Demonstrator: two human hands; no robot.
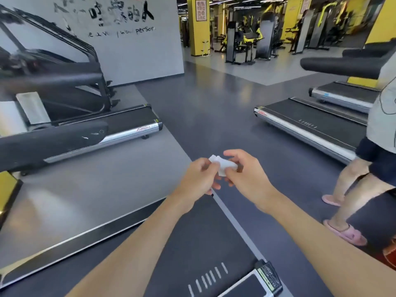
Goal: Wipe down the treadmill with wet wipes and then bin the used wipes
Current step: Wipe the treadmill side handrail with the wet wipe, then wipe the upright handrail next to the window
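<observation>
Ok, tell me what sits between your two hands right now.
A crumpled white wipe, and nothing else: the left hand pinches one end and the right hand the other, as the head view shows.

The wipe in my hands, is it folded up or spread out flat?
Folded up, not spread. The wipe is a small white wad with layered edges, pinched between the left hand and the right hand.

The dark floor [214,108] bore a near treadmill [192,243], a left treadmill [128,123], a right treadmill [310,123] and pink slippers [345,232].
</observation>
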